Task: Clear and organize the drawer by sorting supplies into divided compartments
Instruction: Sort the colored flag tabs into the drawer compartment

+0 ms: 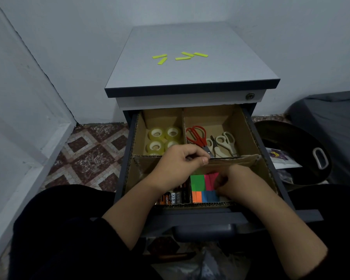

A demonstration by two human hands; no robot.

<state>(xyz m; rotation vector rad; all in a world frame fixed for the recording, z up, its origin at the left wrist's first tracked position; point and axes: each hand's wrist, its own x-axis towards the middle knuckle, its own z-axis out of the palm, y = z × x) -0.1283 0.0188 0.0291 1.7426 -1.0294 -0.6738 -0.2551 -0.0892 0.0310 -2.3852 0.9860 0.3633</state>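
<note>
Pinching divider, left hand curled.

Patterned tile floor, dark round basin (white handle) beside grey wall.

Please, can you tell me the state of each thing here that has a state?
drawer: pulled open
tape rolls: lying flat, far left compartment
scissors: closed, far right compartment
batteries: lying, near left compartment
sticky notes: near right compartment
left hand: pinching cardboard divider
right hand: fingers curled on sticky notes
</note>
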